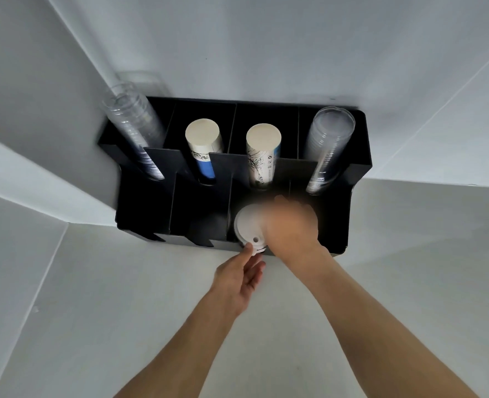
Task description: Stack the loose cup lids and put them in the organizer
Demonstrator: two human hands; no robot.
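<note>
Stack of round white plastic cup lids [249,225] sits in near-row slot of black divided organizer [352,196], third from left. Blurred right hand [292,225] covers its right side, grip unclear. Left hand [239,278] nearer, fingers [247,249] apart, thumb touching near rim.

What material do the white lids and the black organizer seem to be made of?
White lids: probably thin moulded plastic with a matte finish; a small sip hole and a raised rim show. Black organizer: likely rigid plastic or acrylic sheet, smooth and slightly glossy; its thin flat dividers have clean-cut edges.
</note>
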